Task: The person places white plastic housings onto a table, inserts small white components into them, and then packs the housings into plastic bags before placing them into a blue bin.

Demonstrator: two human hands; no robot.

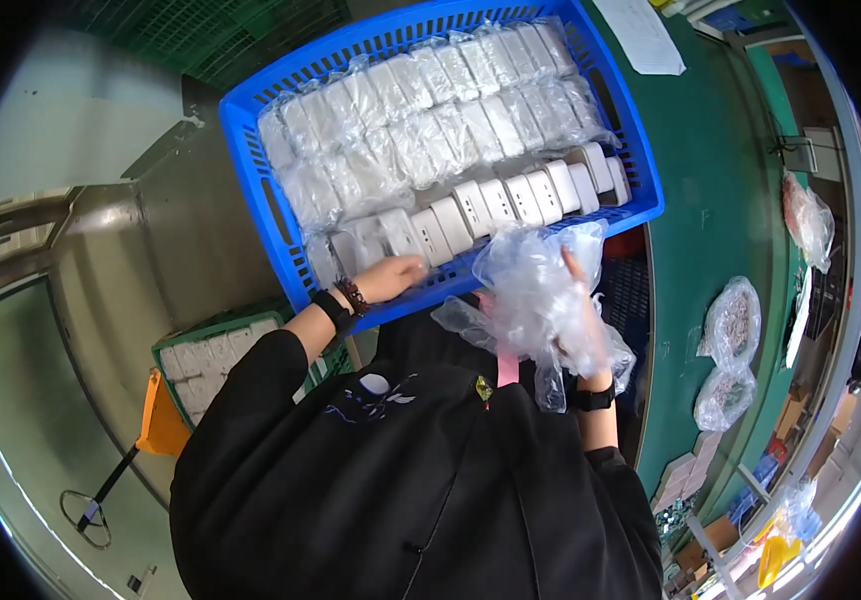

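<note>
A blue plastic crate (247, 165) holds rows of white blocks (430, 75) wrapped in clear plastic. Along its near side stands a row of bare white plastic housings (495, 203), some with small dark holes. My left hand (390, 279) is at the near left of this row, next to the housings, with its fingers curled in. What its fingertips hold, if anything, is hidden. A big crumpled bunch of clear plastic bags (540, 290) is gripped in my right hand (590, 335), in front of the crate's near right side. The bags hide part of that hand.
To the right runs a green worktable (695, 215) with a white paper sheet (642, 35) and clear bags of small parts (732, 325). A green crate (165, 365) of white blocks stands low at left, beside an orange part with a handle (161, 418).
</note>
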